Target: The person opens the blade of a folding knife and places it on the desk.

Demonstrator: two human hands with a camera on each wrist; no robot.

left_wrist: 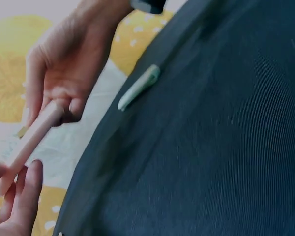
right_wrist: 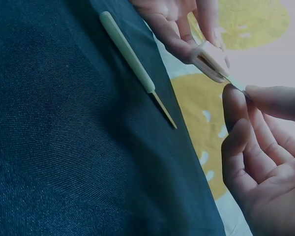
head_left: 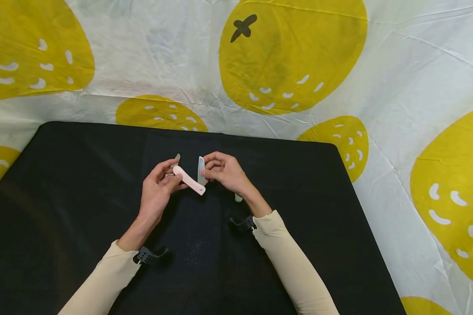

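Observation:
In the head view my left hand (head_left: pixel 156 186) grips the pale pink handle of a folding knife (head_left: pixel 189 180), thumb on its side. The blade (head_left: pixel 201 169) stands out from the pivot end at an angle to the handle. My right hand (head_left: pixel 224 170) pinches this blade between thumb and index finger, as the right wrist view also shows. A short metal tip (head_left: pixel 177 158) sticks up beyond the left fingers; its lower part is hidden. On the black cloth lies a second knife (right_wrist: pixel 128 51) with a pale green handle and a narrow blade seen edge-on.
A black cloth (head_left: pixel 82 197) covers the table under both hands. Behind it hangs a white sheet (head_left: pixel 161 52) printed with large yellow fruit shapes. Dark straps (head_left: pixel 151 255) sit at both wrists. In the head view the right wrist partly covers the green handle (head_left: pixel 238 198).

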